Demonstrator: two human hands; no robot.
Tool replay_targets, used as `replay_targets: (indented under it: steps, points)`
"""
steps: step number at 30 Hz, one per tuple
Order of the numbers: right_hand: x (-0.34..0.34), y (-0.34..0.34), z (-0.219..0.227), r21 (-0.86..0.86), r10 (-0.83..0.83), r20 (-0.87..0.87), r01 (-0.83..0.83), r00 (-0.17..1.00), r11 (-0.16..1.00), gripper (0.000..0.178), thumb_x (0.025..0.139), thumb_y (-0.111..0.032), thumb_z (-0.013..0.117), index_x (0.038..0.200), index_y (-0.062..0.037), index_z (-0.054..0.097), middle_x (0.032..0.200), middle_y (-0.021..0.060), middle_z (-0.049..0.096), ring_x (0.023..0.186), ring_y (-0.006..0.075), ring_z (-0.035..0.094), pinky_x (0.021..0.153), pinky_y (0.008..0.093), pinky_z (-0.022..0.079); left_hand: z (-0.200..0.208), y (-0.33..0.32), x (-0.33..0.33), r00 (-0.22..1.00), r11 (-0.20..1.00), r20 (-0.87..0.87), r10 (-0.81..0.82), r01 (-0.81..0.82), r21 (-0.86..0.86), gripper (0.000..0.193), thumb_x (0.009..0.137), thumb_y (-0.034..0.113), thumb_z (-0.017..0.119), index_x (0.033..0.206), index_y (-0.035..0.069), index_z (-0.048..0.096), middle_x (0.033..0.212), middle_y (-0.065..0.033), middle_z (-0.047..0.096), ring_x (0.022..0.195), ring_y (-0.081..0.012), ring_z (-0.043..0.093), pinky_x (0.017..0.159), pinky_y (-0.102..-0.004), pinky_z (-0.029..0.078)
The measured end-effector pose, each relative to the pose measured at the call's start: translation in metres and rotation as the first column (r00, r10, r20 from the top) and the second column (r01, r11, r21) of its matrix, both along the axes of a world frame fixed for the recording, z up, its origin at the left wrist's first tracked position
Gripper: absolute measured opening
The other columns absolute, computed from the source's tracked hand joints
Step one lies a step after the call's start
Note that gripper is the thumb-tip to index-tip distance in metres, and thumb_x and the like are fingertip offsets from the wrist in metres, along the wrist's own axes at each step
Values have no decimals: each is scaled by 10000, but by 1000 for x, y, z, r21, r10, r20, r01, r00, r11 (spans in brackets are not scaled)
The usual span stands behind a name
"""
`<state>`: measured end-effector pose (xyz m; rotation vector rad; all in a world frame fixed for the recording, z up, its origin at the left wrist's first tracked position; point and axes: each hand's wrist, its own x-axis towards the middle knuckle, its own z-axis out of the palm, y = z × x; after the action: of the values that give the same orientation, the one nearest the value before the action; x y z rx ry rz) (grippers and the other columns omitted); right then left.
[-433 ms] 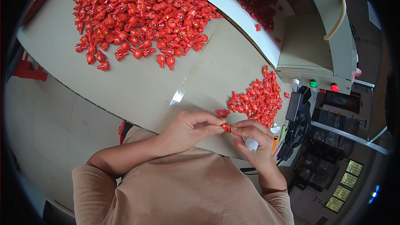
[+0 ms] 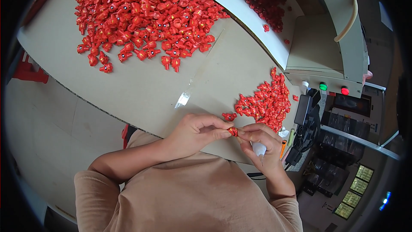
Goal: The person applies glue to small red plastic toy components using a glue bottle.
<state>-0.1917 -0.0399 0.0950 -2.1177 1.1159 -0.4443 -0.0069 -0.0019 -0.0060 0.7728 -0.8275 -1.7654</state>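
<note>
A small red plastic toy part (image 2: 233, 131) is pinched between the fingertips of both hands, just in front of my chest. My left hand (image 2: 194, 131) grips it from the left with thumb and forefinger. From the other side, my right hand (image 2: 262, 141) has its thumb and forefinger on the same part. A white needle-tip bottle (image 2: 259, 148) is also tucked in my right hand, its thin tip pointing back toward me; the fingers hide much of it. One loose red part (image 2: 229, 116) lies just beyond my fingertips, beside a smaller heap of red parts (image 2: 268, 101).
A large heap of similar red parts (image 2: 141, 17) covers the table's far left. Shiny tape (image 2: 183, 99) crosses the tabletop (image 2: 141, 86). At right stands a grey machine housing (image 2: 319, 51) with green (image 2: 323, 86) and red (image 2: 344, 90) buttons. Pens (image 2: 283, 148) and a black adapter (image 2: 303, 109) lie near my right hand.
</note>
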Motion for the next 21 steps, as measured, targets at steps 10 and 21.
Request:
replay_targets:
  steps: [10,21]
  points:
    - [0,1,-1,-6,-6,-3,6,1000,1000,285,678,99,724,929,-32,690,930,113,664,816,193,675,677,270,545,1,0,0,999,1000,-42,-4,5,12,186,880,88,650,1039,-7,663,951,-62,673,876,-82,620,768,-229,512]
    - [-1,1,-2,-10,-8,0,8,1000,1000,290,682,103,716,937,-33,693,933,112,661,802,176,670,659,265,538,-1,0,-1,1000,1000,-9,10,-10,0,147,869,54,652,1011,25,678,961,-48,677,878,-65,616,746,-202,508]
